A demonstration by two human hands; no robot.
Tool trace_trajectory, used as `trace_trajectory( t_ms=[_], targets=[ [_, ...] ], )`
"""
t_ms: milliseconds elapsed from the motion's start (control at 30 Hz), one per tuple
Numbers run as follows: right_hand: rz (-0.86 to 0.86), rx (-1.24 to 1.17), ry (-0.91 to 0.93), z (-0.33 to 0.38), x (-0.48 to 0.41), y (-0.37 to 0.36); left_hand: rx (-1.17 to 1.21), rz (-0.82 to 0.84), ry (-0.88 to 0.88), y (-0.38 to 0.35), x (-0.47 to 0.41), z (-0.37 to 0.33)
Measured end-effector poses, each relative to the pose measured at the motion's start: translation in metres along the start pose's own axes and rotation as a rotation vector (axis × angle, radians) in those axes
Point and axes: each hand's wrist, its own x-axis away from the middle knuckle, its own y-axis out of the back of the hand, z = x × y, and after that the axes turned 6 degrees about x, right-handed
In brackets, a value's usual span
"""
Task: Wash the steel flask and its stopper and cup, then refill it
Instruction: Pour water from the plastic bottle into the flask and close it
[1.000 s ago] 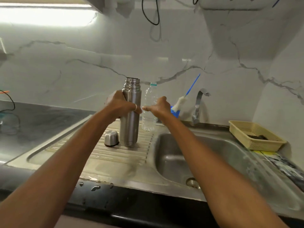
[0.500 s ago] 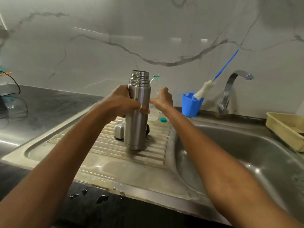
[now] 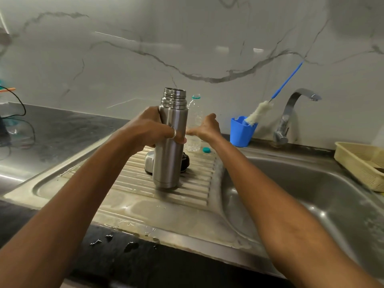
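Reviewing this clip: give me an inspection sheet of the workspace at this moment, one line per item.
Surface: steel drainboard, ribbed and wet, beside the sink basin.
Job's things: steel flask upright and uncapped on the drainboard; steel cup inverted behind it; black stopper partly hidden by the flask.
Clutter: clear plastic bottle, uncapped, its teal cap on the drainboard; bottle brush in a blue holder; cream basket at right.
Hands: left hand wrapped around the flask; right hand open at the plastic bottle, contact unclear.
Cables: black cable on the left counter.
Surroundings: marble-pattern wall, tap.
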Motion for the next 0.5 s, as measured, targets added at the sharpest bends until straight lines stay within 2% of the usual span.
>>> trace_trajectory(
  t_ms=[100, 167, 200, 267, 367, 500],
  targets=[
    [-0.074, 0.077, -0.066, -0.007, 0.009, 0.005, 0.013, -0.014, 0.008, 0.003, 0.009, -0.004],
    [-0.142, 0.147, 0.011, -0.008, 0.021, 0.01, 0.019, -0.018, 0.016, 0.005, 0.016, -0.008],
    [-0.12, 0.151, 0.084, -0.007, 0.029, 0.013, 0.02, -0.021, 0.016, 0.006, 0.019, -0.009],
    [0.053, 0.117, 0.235, 0.001, 0.047, 0.021, 0.028, -0.036, 0.019, 0.008, 0.026, -0.01],
    [0.387, 0.193, 0.311, 0.017, 0.069, 0.021, 0.032, -0.046, 0.026, 0.009, 0.031, -0.008],
    [0.425, 0.342, 0.319, 0.021, 0.082, -0.001, 0.031, -0.043, 0.023, 0.009, 0.036, -0.01]
  ],
)
